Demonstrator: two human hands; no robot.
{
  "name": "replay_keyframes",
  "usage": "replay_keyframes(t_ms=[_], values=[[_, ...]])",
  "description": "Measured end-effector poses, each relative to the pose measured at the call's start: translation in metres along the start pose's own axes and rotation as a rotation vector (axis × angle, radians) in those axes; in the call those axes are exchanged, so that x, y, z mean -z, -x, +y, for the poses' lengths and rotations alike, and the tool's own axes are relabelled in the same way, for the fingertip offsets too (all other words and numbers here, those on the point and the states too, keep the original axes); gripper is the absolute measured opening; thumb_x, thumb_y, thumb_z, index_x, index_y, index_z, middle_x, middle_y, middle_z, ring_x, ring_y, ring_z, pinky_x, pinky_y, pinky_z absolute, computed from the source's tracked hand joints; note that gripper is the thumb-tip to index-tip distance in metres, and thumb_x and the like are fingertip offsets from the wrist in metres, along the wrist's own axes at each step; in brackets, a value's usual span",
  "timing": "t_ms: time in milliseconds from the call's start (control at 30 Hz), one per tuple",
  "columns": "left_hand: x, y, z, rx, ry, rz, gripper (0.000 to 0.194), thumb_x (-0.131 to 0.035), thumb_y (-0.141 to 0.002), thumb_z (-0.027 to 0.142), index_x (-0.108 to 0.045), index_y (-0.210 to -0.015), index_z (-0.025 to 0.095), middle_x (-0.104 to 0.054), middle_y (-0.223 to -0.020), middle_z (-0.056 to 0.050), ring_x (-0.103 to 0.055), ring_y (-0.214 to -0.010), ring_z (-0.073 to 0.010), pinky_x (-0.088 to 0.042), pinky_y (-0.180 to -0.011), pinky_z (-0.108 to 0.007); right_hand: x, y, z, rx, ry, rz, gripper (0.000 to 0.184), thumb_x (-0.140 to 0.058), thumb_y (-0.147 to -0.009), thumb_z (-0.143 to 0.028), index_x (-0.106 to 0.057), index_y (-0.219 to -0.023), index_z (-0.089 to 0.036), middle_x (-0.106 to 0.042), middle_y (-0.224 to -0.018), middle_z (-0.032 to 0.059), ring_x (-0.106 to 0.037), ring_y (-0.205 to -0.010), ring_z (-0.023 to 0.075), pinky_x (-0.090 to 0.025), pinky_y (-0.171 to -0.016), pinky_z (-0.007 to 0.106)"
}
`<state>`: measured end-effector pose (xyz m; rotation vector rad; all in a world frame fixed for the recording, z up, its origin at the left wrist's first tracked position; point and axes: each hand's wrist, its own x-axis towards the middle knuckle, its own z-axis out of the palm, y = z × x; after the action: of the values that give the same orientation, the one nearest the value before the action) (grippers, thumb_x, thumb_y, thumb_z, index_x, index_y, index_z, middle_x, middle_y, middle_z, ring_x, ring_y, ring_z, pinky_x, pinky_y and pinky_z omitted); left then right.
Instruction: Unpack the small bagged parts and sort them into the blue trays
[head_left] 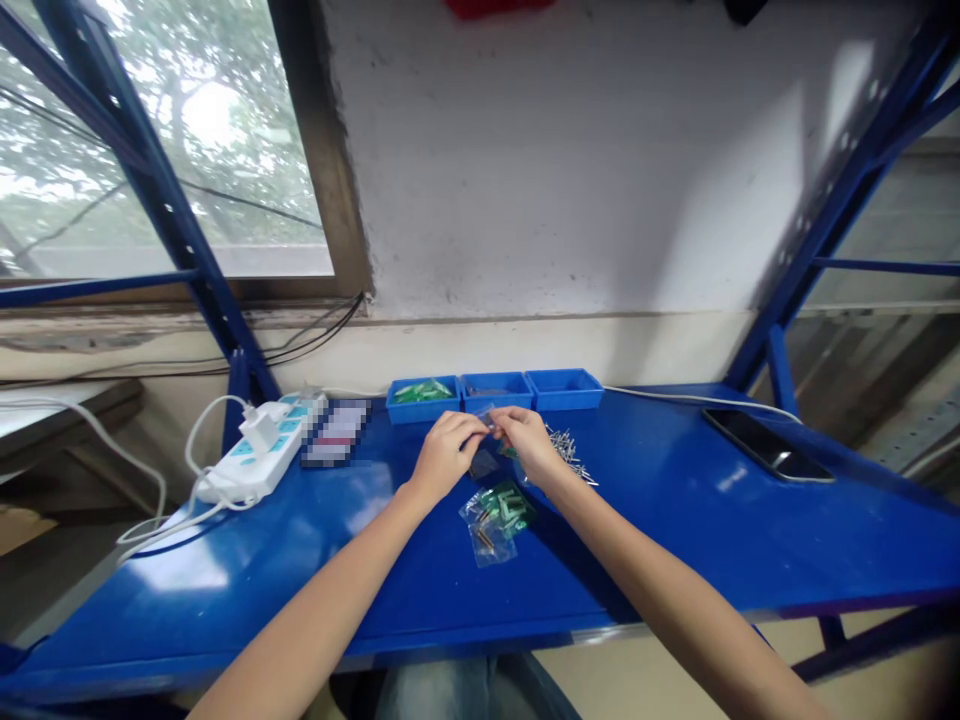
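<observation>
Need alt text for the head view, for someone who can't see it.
Two bare hands, left and right, hold a small clear bag between them over a blue table. Nearby are filled bags, a pile of metal pins, three blue bins, a power strip and a phone.

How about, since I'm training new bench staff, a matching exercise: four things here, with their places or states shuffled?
1. Power strip
2. Black smartphone
3. Leftmost blue bin
4. Loose metal pins

A. Holds green pieces
B. Scattered beside the right hand
C. Toward the left end of the blue table, with a white plug in it
D. Lies flat toward the table's right end

Pairs: 1-C, 2-D, 3-A, 4-B
</observation>
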<state>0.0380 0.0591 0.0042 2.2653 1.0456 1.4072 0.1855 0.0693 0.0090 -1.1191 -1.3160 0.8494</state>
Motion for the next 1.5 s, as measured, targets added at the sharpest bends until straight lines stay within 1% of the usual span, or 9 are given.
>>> replay_keyframes(t_ms=[167, 267, 400, 467, 600, 800, 1100, 1300, 1500], values=[[0.000, 0.004, -0.006, 0.064, -0.274, -0.148, 0.026, -0.059, -0.080, 0.033, -0.064, -0.105, 0.025, -0.061, -0.107, -0.008, -0.048, -0.108, -0.0287, -0.035, -0.092, -0.049, 0.017, -0.016, -0.021, 0.038, -0.049, 0.304, 0.029, -0.058, -0.070, -0.042, -0.061, -0.074, -0.014, -0.060, -0.064, 0.0045, -0.051, -0.052, 0.0133, -0.041, -0.050, 0.027], [0.001, 0.008, -0.018, 0.117, -0.322, -0.232, 0.032, -0.068, -0.071, 0.042, -0.067, -0.097, 0.025, -0.062, -0.106, -0.009, -0.046, -0.111, -0.0348, -0.029, -0.091, -0.057, 0.041, -0.026, -0.052, 0.161, -0.043, 0.572, 0.029, -0.047, -0.081, -0.040, -0.055, -0.095, -0.016, -0.058, -0.089, 0.0073, -0.054, -0.075, 0.0152, -0.044, -0.067, 0.029], [-0.002, 0.011, -0.029, 0.149, -0.297, -0.263, 0.025, -0.075, -0.063, 0.037, -0.067, -0.083, 0.025, -0.063, -0.106, -0.008, -0.045, -0.113, -0.0354, -0.026, -0.093, -0.057, 0.062, -0.037, -0.086, 0.617, 0.135, 0.922, 0.024, -0.042, -0.088, -0.036, -0.053, -0.101, -0.019, -0.051, -0.103, 0.0097, -0.051, -0.089, 0.0181, -0.044, -0.072, 0.032], [-0.004, 0.010, -0.030, 0.166, -0.270, -0.249, 0.017, -0.073, -0.065, 0.029, -0.064, -0.080, 0.024, -0.065, -0.094, -0.006, -0.049, -0.106, -0.0319, -0.032, -0.090, -0.051, 0.059, -0.043, -0.088, 0.693, 0.287, 0.824, 0.020, -0.044, -0.087, -0.031, -0.056, -0.098, -0.019, -0.051, -0.105, 0.0117, -0.050, -0.096, 0.0211, -0.043, -0.073, 0.035], [-0.006, 0.007, -0.030, 0.179, -0.160, -0.205, 0.006, -0.062, -0.074, 0.021, -0.059, -0.079, 0.021, -0.064, -0.073, 0.000, -0.059, -0.074, -0.0181, -0.044, -0.070, -0.030, 0.038, -0.043, -0.058, 0.353, 0.444, 0.187, 0.016, -0.059, -0.075, -0.023, -0.063, -0.090, -0.018, -0.058, -0.097, 0.0107, -0.048, -0.104, 0.0261, -0.038, -0.085, 0.038], [-0.006, 0.002, -0.026, 0.196, -0.001, -0.007, 0.007, -0.050, -0.082, 0.024, -0.052, -0.081, 0.018, -0.057, -0.070, 0.002, -0.053, -0.056, -0.0103, -0.042, -0.054, -0.020, 0.006, -0.002, -0.007, 0.062, 0.299, -0.156, 0.036, -0.048, -0.082, -0.048, -0.062, -0.069, -0.018, -0.053, -0.044, -0.0012, -0.051, -0.044, 0.0139, -0.040, -0.049, 0.026], [-0.008, 0.004, -0.002, 0.028, 0.121, 0.016, 0.020, -0.049, -0.074, 0.009, -0.059, -0.089, 0.019, -0.051, -0.107, -0.006, -0.055, -0.097, -0.0172, -0.047, -0.079, -0.027, -0.001, 0.003, 0.002, 0.020, 0.009, -0.043, 0.036, -0.056, -0.071, -0.039, -0.052, -0.098, -0.016, -0.061, -0.062, -0.0005, -0.059, -0.057, 0.0140, -0.046, -0.055, 0.025], [-0.006, 0.000, -0.011, 0.347, 0.198, 0.033, 0.016, -0.055, -0.079, 0.029, -0.064, -0.084, 0.017, -0.060, -0.082, -0.004, -0.054, -0.072, -0.0153, -0.044, -0.070, -0.027, 0.002, 0.003, 0.002, 0.180, 0.069, 0.083, 0.021, -0.054, -0.073, -0.030, -0.060, -0.088, -0.017, -0.063, -0.072, 0.0028, -0.059, -0.066, 0.0163, -0.048, -0.066, 0.030], [-0.006, -0.002, -0.023, 0.483, 0.303, -0.028, 0.050, -0.038, -0.086, 0.052, -0.065, -0.080, 0.011, -0.060, -0.063, -0.004, -0.050, -0.047, -0.0109, -0.036, -0.045, -0.022, -0.004, 0.016, -0.005, 0.378, 0.180, 0.001, 0.012, -0.053, -0.071, -0.017, -0.065, -0.071, -0.021, -0.060, -0.080, 0.0044, -0.056, -0.079, 0.0190, -0.045, -0.079, 0.033]])
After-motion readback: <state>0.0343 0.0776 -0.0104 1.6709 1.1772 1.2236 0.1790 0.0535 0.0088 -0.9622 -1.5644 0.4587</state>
